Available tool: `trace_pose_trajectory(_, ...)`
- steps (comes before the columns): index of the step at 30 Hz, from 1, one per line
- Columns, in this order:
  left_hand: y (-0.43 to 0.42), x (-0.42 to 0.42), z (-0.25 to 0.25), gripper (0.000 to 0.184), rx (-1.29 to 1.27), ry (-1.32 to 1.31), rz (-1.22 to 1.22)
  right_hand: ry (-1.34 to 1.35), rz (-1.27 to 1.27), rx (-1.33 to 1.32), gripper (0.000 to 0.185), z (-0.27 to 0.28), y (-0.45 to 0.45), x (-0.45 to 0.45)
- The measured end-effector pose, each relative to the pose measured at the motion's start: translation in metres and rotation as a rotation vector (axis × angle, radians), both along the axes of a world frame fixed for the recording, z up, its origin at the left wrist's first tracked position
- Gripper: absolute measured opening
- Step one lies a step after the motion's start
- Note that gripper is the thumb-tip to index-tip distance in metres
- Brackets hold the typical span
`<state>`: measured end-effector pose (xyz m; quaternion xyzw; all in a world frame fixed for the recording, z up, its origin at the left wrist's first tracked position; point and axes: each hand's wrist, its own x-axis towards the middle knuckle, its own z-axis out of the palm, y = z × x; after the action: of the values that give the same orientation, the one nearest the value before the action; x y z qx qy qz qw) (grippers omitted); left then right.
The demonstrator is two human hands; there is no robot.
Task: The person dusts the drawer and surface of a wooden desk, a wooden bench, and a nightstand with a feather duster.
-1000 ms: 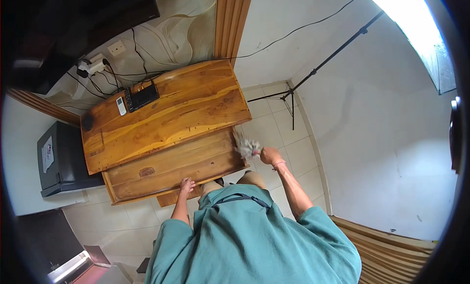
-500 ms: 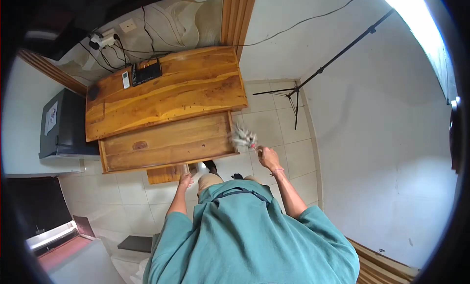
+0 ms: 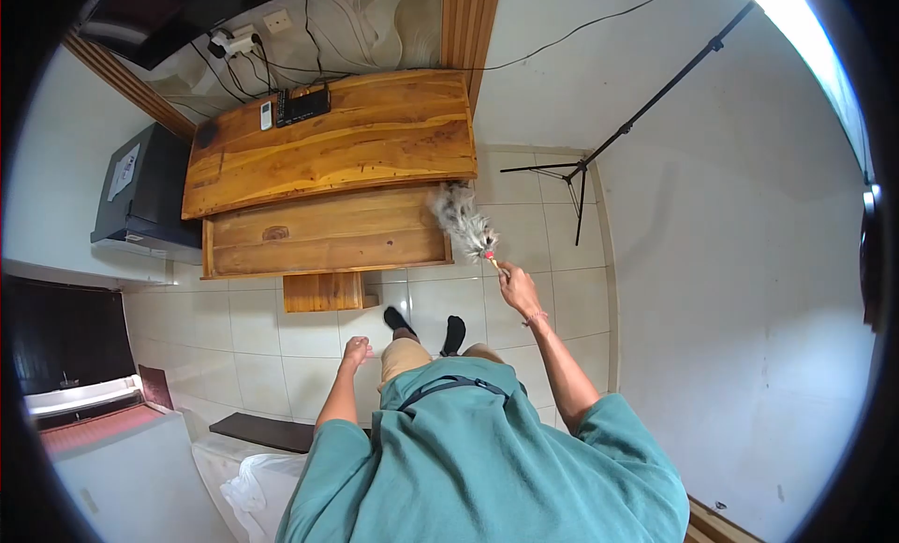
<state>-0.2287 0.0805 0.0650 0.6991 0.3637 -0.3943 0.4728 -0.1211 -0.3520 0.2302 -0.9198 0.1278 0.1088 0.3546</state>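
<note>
My right hand (image 3: 518, 288) is closed on the handle of a fluffy grey duster (image 3: 461, 223). The duster's head lies against the right side of a pulled-out wooden drawer (image 3: 346, 234), near the corner of the wooden cabinet (image 3: 346, 150). My left hand (image 3: 357, 350) is in the air over the floor, in front of the drawer, with its fingers curled; whether anything is in them is too small to tell.
On the cabinet top lie a white remote (image 3: 266, 115) and a black device (image 3: 309, 104) with cables. A small dark fridge (image 3: 150, 192) stands left. A black tripod (image 3: 582, 166) stands at right. A white plastic bag (image 3: 248, 491) is lower left.
The view has shifted, and the cabinet now appears farther from my body. My left hand has come away from the drawer's front edge. The duster has moved along the drawer's right side toward the cabinet.
</note>
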Motion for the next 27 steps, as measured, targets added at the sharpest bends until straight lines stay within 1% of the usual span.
trace_pose_trajectory(3, 0.009, -0.022, 0.003, 0.036, 0.001, 0.027, -0.050, 0.074, 0.234, -0.222, 0.029, -0.010, -0.002, 0.007)
trace_pose_trajectory(4, 0.013, -0.025, 0.003, 0.036, 0.010, 0.045, -0.042, 0.067, 0.203, -0.203, 0.030, -0.012, -0.004, 0.004)
trace_pose_trajectory(6, 0.020, -0.031, 0.008, 0.037, 0.001, -0.012, 0.023, 0.054, 0.150, -0.163, 0.030, -0.001, 0.003, 0.001)
trace_pose_trajectory(9, 0.034, -0.044, 0.022, 0.039, -0.023, -0.111, 0.110, -0.118, -0.049, -0.105, 0.030, -0.007, 0.028, -0.009)
trace_pose_trajectory(13, 0.061, -0.073, 0.030, 0.041, -0.054, -0.178, 0.194, -0.070, -0.091, -0.057, 0.033, -0.025, 0.045, -0.004)
trace_pose_trajectory(14, 0.073, -0.090, 0.028, 0.042, -0.058, -0.178, 0.200, 0.011, -0.143, 0.011, 0.034, -0.024, 0.048, 0.001)
trace_pose_trajectory(17, 0.107, -0.140, 0.023, 0.042, -0.063, -0.147, 0.228, -0.096, -0.242, 0.114, 0.034, -0.039, 0.057, 0.007)
trace_pose_trajectory(18, 0.118, -0.160, 0.021, 0.043, -0.058, -0.112, 0.246, -0.103, -0.214, 0.072, 0.033, -0.044, 0.062, 0.004)
trace_pose_trajectory(20, 0.154, -0.210, -0.029, 0.035, -0.037, -0.094, 0.296, -0.102, -0.120, -0.040, 0.031, -0.044, 0.058, -0.005)
trace_pose_trajectory(22, 0.164, -0.248, -0.020, 0.032, 0.029, -0.022, 0.359, -0.033, -0.080, -0.096, 0.030, -0.043, 0.050, -0.019)
trace_pose_trajectory(23, 0.168, -0.263, -0.023, 0.032, 0.024, -0.029, 0.353, 0.000, -0.071, -0.111, 0.030, -0.045, 0.046, -0.026)
trace_pose_trajectory(24, 0.176, -0.282, -0.026, 0.031, 0.022, -0.030, 0.339, -0.021, 0.001, -0.126, 0.030, -0.048, 0.038, -0.039)
trace_pose_trajectory(25, 0.187, -0.299, -0.028, 0.031, 0.021, -0.037, 0.315, 0.048, -0.044, -0.166, 0.030, -0.032, 0.045, -0.058)
trace_pose_trajectory(26, 0.191, -0.309, -0.030, 0.031, 0.019, -0.010, 0.349, 0.103, -0.093, -0.208, 0.030, -0.013, 0.053, -0.071)
trace_pose_trajectory(27, 0.194, -0.319, -0.039, 0.032, -0.015, 0.034, 0.356, 0.110, -0.093, -0.290, 0.028, -0.012, 0.057, -0.084)
